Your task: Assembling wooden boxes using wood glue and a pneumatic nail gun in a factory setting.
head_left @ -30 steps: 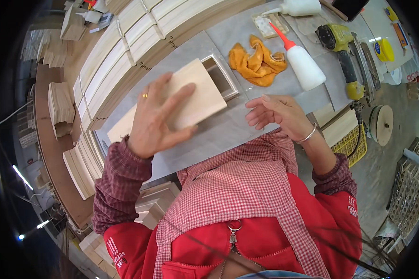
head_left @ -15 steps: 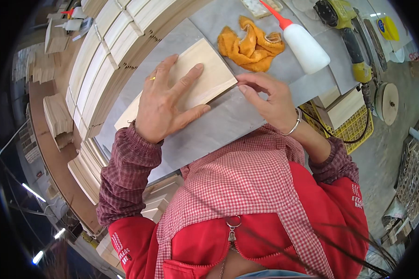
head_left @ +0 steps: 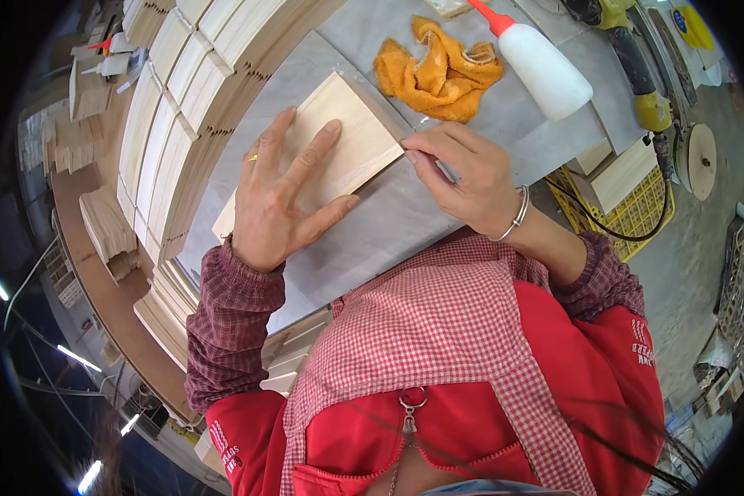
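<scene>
A pale wooden board (head_left: 357, 136) lies at a slant on the grey work surface (head_left: 370, 227). My left hand (head_left: 274, 198) rests flat across it with the fingers spread, a ring on one of them. At the board's right-hand corner, my right hand (head_left: 469, 175) has its thumb and forefinger pinched together. The fingertips touch or nearly touch the corner, and anything held between them is too small to make out. Beyond the board are a crumpled orange cloth (head_left: 445, 76) and a white squeeze bottle (head_left: 546, 73) with a red nozzle, lying on its side.
Tall stacks of pale wooden boards (head_left: 182, 107) border the work surface on the left. A yellow-green power tool (head_left: 653, 112) with a cable lies at the far right. Below it are a yellow crate (head_left: 632, 219) with wood pieces and a round disc (head_left: 701, 161).
The board and both hands appear slightly further left and lower in view. The right fingers have closed more tightly at the board's corner, and the board's far edge shows more.
</scene>
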Available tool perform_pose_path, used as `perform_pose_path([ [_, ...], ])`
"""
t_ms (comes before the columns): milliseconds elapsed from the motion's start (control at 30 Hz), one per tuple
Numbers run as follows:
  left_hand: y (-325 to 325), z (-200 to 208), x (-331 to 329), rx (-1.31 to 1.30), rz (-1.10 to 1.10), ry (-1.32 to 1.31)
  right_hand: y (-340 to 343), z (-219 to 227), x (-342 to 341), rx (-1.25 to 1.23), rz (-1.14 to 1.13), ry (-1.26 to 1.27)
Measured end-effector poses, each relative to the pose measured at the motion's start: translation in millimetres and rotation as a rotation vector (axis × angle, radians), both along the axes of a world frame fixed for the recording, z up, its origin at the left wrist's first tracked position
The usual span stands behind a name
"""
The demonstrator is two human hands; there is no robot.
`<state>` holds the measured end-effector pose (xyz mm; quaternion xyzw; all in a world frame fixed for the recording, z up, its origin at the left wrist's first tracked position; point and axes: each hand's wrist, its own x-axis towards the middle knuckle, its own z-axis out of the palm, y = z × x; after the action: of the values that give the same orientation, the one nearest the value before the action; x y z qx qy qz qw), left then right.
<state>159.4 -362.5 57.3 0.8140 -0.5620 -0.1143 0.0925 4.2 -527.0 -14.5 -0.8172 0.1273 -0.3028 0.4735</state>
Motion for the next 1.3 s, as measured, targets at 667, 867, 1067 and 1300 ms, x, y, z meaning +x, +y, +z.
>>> perform_pose_path([
  [667, -7.4, 4.7, -3.0, 0.001, 0.080, 0.102, -9.6, -1.6, -3.0, 0.095, 0.077, -0.034],
  [867, -12.3, 5.9, -5.0, -0.020, 0.054, 0.093, -20.4, 9.3, 20.9, 0.147, 0.129, 0.063],
  [1067, -25.0, -2.3, -8.8, -0.085, 0.105, 0.159, -16.9, 8.7, 42.1, 0.010, 0.127, 0.079],
  [1300, -25.7, -0.5, -14.9, -0.071, 0.123, 0.104, -17.3, 11.0, 46.0, -0.002, 0.127, 0.051],
])
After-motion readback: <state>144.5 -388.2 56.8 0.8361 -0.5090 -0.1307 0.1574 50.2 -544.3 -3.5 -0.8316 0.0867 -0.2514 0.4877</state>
